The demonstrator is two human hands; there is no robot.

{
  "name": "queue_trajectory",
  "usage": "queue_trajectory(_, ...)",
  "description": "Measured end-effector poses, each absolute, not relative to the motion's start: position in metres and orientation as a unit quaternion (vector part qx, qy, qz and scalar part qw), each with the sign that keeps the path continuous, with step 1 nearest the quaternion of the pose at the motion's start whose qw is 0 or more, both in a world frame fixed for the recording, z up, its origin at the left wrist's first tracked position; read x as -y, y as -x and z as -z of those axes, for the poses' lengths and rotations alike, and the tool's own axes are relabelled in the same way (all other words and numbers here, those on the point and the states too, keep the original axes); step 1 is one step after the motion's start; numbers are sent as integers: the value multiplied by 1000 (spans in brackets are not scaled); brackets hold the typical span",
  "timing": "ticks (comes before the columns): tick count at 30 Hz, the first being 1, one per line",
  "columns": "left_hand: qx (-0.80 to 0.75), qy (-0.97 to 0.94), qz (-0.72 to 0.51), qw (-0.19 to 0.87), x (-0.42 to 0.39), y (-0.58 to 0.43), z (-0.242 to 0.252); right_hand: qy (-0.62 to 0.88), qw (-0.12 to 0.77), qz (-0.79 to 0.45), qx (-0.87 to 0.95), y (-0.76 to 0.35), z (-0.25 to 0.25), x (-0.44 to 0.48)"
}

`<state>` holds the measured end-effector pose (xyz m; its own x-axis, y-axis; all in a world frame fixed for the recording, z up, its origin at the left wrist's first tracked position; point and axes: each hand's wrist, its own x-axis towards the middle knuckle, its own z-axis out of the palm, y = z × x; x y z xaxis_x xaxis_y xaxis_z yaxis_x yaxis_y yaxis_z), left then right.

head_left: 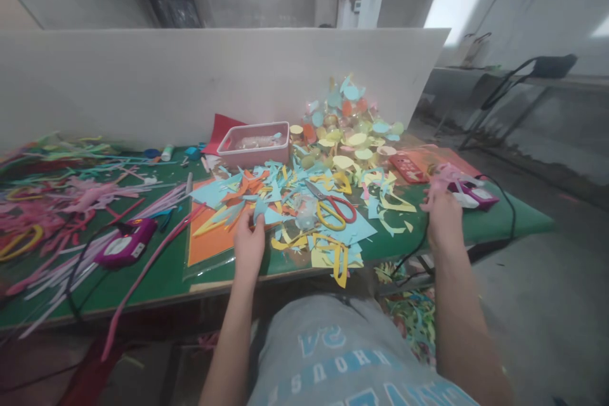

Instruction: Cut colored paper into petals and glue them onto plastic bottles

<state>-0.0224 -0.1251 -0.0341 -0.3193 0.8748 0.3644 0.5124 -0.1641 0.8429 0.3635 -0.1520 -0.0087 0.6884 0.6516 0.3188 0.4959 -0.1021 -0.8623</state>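
From my remote view, I judged the paper cutting well advanced but unfinished: a mound of coloured paper rounds (352,139) stood just right of the pink bin (262,157), clear rounded pieces showing among them, while a heap of cut paper scraps (273,187) lay in front of it. An orange sheet (203,247), front-left of the bin, and a light-blue sheet (356,229), front-right of it, seemed to have usable paper left. My left hand (250,238), in front of the bin, had its fingertips closed on a small light-blue paper piece (259,209). My right hand (443,206), well off to the bin's right, had its fingers curled at some pink material (448,174); I could not tell whether it gripped any. On the green surface (521,221) I counted one bin, one pair of red-and-yellow-handled scissors (337,210) front-right of it, one flat red packet (408,169) to its right, and two purple corded devices, one front-left of it (126,244) and one far right beside my hand (477,195). The rounds, scraps and lilac strips (164,203) left of the bin overlapped too much for me to count.
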Motion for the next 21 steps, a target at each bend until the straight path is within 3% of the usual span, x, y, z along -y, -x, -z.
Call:
queue_trajectory(4,-619,-558,-523,177,124,23,35,691,621,-130,347,-345,-7,153)
queue_trajectory(8,-621,-557,-522,177,124,23,35,661,634,-181,359,-320,-20,162)
queue_trajectory(21,-625,-560,-518,168,124,22,35,623,530,-332,470,-273,-33,170)
